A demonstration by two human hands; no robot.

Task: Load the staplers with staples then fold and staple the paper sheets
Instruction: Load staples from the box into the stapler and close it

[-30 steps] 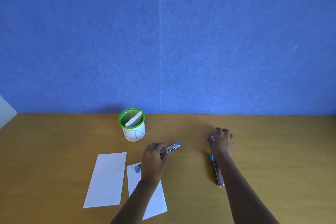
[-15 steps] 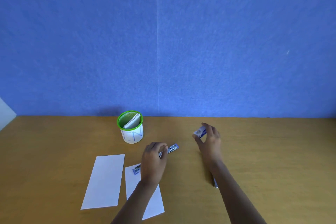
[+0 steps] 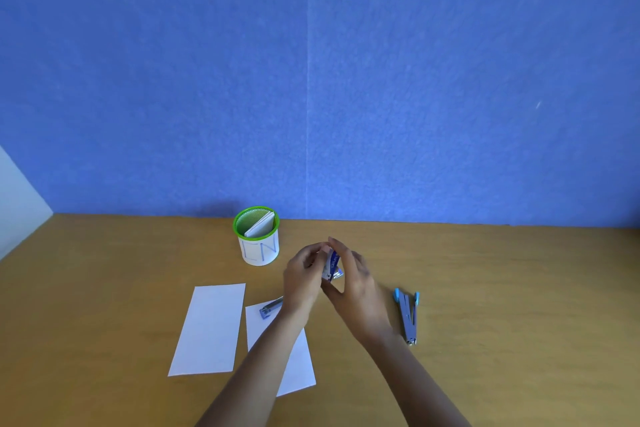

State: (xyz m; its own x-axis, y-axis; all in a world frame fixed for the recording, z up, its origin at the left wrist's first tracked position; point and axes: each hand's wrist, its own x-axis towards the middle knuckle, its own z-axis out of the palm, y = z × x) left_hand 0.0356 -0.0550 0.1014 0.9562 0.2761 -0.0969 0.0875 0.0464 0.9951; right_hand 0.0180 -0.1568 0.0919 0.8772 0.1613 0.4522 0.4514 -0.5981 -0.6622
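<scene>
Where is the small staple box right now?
Head view, centre: the staple box is held above the table between the left hand and right hand, right of the green-rimmed cup.

The wooden table (image 3: 519, 288) lies bare to the right of the opened blue-tipped metal stapler (image 3: 408, 315) and along the far edge. Left of centre, the green-rimmed white cup (image 3: 258, 246), two white paper sheets (image 3: 209, 329) and a small blue stapler (image 3: 270, 308) crowd the surface.
</scene>
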